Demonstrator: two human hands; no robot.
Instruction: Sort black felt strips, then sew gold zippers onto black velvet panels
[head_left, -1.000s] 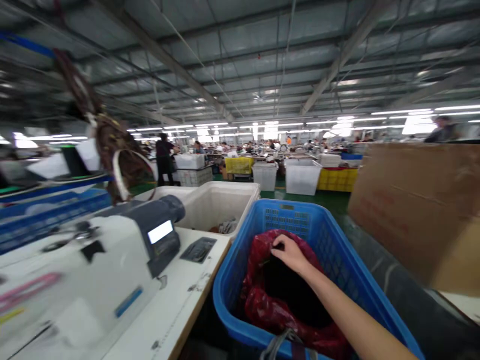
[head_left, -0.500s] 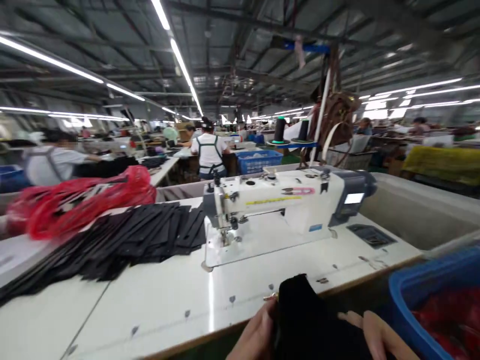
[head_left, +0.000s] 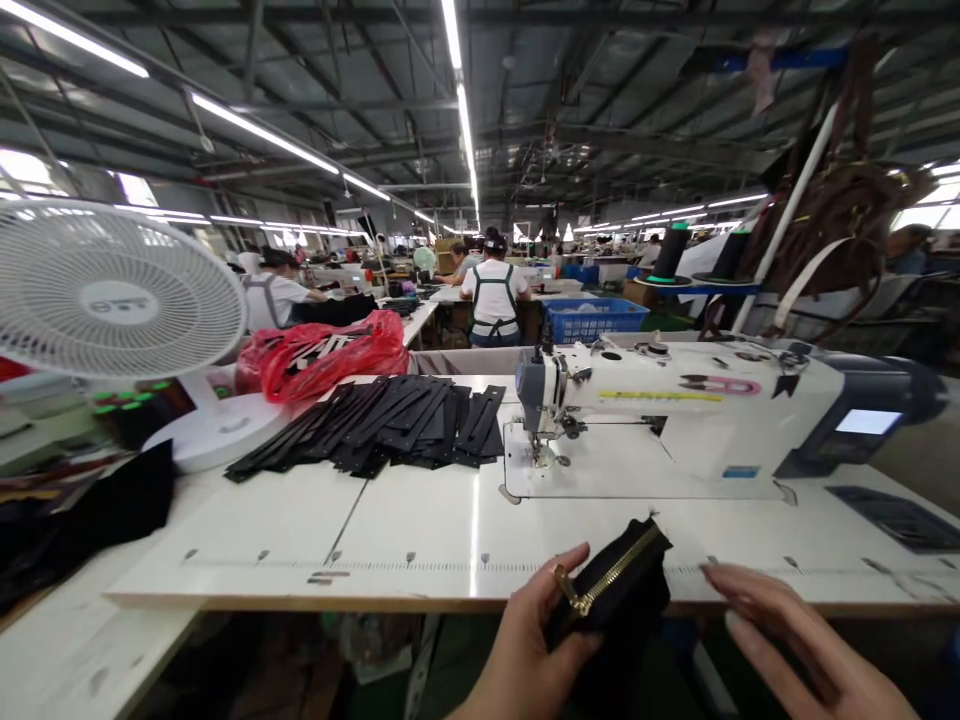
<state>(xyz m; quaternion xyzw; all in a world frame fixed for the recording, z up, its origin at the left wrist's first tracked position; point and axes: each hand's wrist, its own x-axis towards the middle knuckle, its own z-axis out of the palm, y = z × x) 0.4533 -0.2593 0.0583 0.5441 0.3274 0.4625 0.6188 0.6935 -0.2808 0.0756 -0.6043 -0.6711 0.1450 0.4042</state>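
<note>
L hand [head_left: 527,640]: bare | R hand [head_left: 821,645]: bare | fingers [head_left: 757,588]: slim, rnd tips

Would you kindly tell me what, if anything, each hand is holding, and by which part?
The left hand holds the black zippered piece by its end near the gold pull. The right hand holds nothing that shows.

The zippered piece [head_left: 628,590] sits in the left hand [head_left: 529,645], with the right hand [head_left: 814,645] apart to its right, while beyond both hands the sewing machine [head_left: 750,430] stands on the table [head_left: 427,520], with the strips [head_left: 405,425] ahead and left of the left hand, the bag [head_left: 330,355] behind them and the fan [head_left: 116,302] farther left.
</note>
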